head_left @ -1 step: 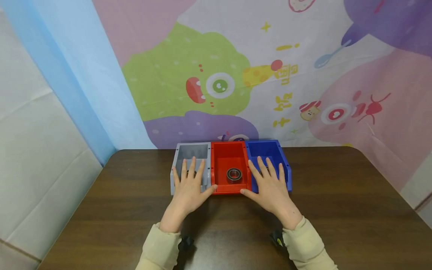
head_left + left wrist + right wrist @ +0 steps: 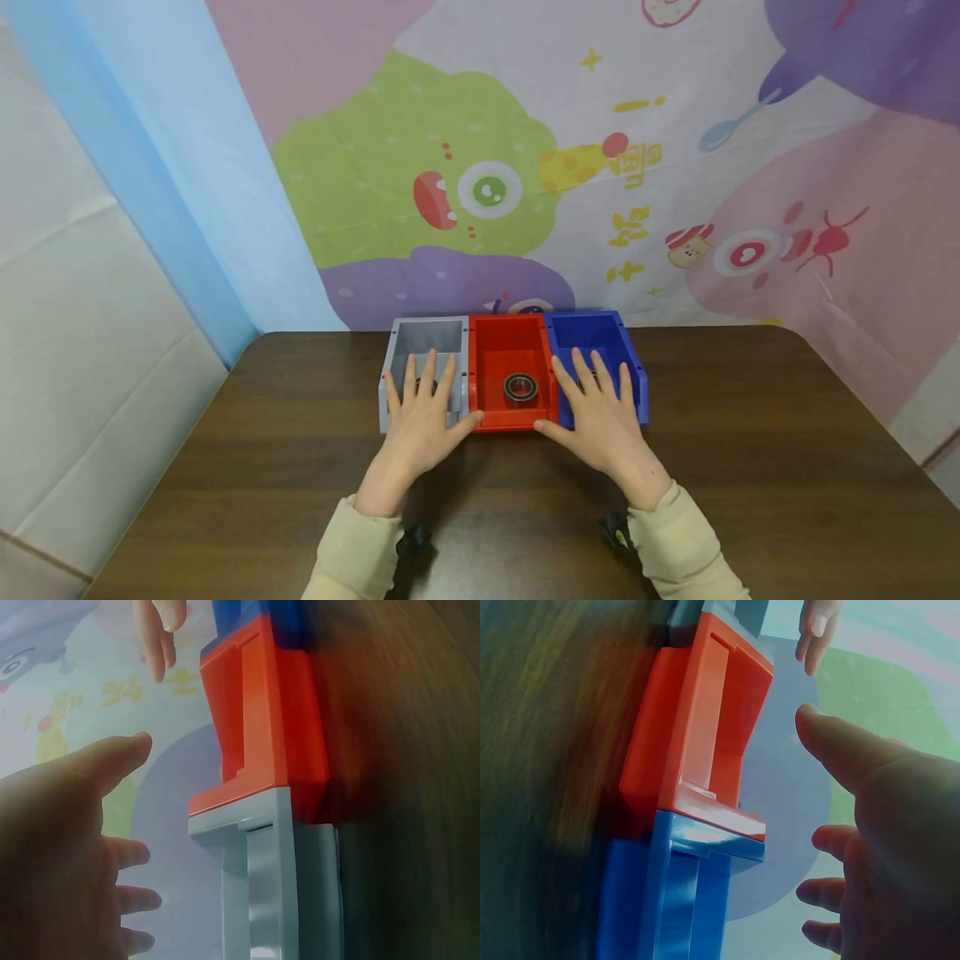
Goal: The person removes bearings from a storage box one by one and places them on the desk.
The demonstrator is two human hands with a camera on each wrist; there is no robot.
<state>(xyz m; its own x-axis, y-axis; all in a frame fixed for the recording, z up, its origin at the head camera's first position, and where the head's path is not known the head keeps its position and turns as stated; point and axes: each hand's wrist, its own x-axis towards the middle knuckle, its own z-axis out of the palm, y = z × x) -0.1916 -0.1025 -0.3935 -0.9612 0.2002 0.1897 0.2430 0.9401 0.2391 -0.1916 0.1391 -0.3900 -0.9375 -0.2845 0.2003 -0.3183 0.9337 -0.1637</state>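
Nothing visibly moves between the earlier frame and now: your left hand (image 2: 420, 429), your right hand (image 2: 603, 429) and the bins match it. One bearing (image 2: 509, 390) lies inside the red bin (image 2: 510, 337), between the gray bin (image 2: 427, 337) and the blue bin (image 2: 588, 330); only the head view shows it. Your wrist views reveal a gap between hands and bins. Your fingers (image 2: 431, 372) are spread, released, holding nothing. Around them you have the brown table (image 2: 480, 542) and, behind, a printed curtain (image 2: 577, 100).
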